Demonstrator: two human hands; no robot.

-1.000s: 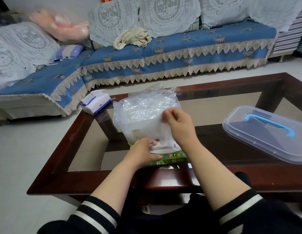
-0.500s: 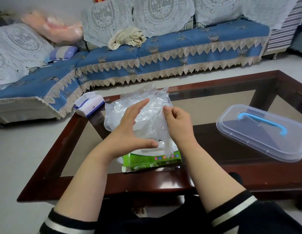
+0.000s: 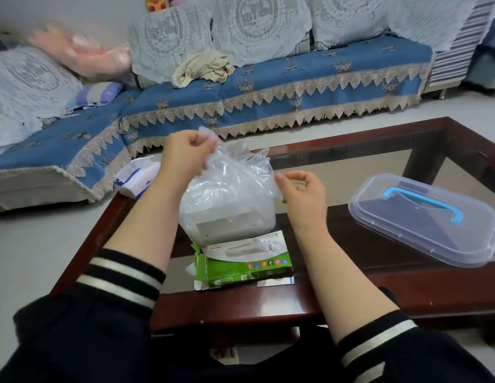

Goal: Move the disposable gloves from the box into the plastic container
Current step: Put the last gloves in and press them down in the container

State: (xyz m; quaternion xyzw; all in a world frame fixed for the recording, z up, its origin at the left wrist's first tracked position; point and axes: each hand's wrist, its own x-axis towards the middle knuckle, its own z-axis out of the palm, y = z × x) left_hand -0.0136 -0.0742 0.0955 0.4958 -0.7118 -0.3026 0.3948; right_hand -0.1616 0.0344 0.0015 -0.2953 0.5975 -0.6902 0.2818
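Partway through, by the look of it: a heap of clear disposable gloves [image 3: 229, 189] already fills the plastic container [image 3: 227, 225] at the middle of the surface [image 3: 365, 241], spilling above its rim. The left hand [image 3: 185, 153], raised at 12 o'clock of the container, pinches the top of one glove; the right hand [image 3: 301, 192], at 3 o'clock, pinches the film's other edge. The green glove box [image 3: 243, 261] lies at 6 o'clock of the container, its end flap open, with film showing at its top slot, so some gloves likely remain. The lid [image 3: 426, 219] rests well apart at 3 o'clock, not yet fitted. How many gloves the box holds is hidden, and the crumpled film makes single gloves hard to tell apart
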